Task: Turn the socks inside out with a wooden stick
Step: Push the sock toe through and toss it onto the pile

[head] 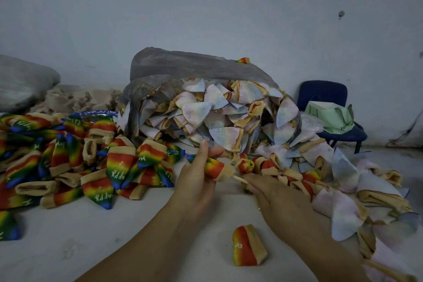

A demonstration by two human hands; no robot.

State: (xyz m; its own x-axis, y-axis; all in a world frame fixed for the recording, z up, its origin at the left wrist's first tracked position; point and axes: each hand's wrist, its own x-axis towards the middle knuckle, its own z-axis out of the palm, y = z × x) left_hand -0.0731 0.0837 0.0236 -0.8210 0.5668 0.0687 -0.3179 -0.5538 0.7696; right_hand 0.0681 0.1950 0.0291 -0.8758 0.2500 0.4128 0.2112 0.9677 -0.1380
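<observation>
Socks lie heaped across the pale work surface [114, 224]. The one being worked, a small rainbow-striped knit sock with a beige cuff [211, 167], sits sleeved over the end of a thin, pale wooden stick [239, 178] just above the middle of the view. The left hand [196, 181] holds this sock, with its thumb and fingers pinching the striped body. The right hand [274, 197] shows only its back. Its fingers curl where the stick runs into it, so it appears to grip the stick, though the fingertips are hidden.

The sock looks light, limp and stretchy, so it will likely bunch up on the stick and not slide along it cleanly. The thicker beige cuff is the sensible place to take hold, peeling it along the shaft. The stick is stiff but slim, and a hard push could strain the toe seam.

White lettering reading "Happy" shows on several socks in the bright rainbow pile [68, 155] at the left, mostly upside down. No brand label is visible. The washed-out, pale socks spilling from the grey translucent plastic bag [183, 64] show no lettering. A lone rainbow sock [248, 247] lies near the person's forearms, and its white mark is too small to read.
</observation>
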